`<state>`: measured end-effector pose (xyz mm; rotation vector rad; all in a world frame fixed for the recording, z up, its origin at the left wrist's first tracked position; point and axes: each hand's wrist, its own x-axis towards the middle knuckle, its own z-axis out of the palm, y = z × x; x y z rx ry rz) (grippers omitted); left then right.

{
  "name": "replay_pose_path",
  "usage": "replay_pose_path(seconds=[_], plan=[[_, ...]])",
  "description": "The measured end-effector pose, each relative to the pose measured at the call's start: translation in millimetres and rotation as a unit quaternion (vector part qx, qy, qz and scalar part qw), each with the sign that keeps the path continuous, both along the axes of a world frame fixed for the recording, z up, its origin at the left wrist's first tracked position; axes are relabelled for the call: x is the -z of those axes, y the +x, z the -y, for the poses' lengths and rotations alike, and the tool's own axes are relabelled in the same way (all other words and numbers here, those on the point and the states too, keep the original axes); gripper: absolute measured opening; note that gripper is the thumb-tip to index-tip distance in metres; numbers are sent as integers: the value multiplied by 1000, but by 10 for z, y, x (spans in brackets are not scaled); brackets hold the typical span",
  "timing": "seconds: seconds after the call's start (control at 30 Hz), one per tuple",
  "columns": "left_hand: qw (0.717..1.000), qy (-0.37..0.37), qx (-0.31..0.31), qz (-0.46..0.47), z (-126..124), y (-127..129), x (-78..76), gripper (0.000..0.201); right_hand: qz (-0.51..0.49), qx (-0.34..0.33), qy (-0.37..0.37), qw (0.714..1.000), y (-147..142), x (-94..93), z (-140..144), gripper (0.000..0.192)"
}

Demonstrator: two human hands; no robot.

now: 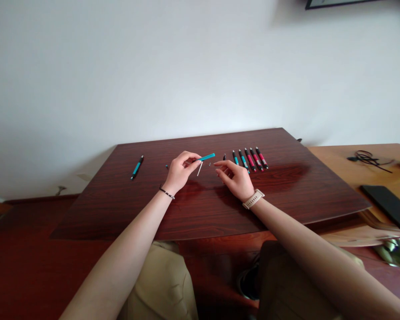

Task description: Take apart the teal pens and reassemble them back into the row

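Observation:
My left hand [183,168] pinches a teal pen barrel [207,157] between thumb and fingers, its free end pointing right. Just below it a thin white refill [199,169] shows; whether it lies on the table or is touched by the fingers I cannot tell. My right hand [235,178] hovers over the table, fingers curved and apart, with nothing visible in them. Close to its fingertips are a small spring-like piece [210,164] and a dark pen part [224,156]. A tiny teal piece [166,166] lies left of my left hand.
On the dark wooden table [146,218], an assembled teal pen [137,167] lies at left. Several teal and pink pens [250,159] form a row at right. A lighter side table [333,160] beyond holds a black cable [370,160] and a black flat object [388,206].

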<state>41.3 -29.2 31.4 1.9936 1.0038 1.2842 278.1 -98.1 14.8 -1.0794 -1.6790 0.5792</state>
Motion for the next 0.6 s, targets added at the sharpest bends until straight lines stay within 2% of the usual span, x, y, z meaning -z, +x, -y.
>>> replay_pose_path(seconds=[0.6], plan=[[997,-43,-15,66,-48,-19,12,30,10,-4,-2,1000,-2,10,2,27]])
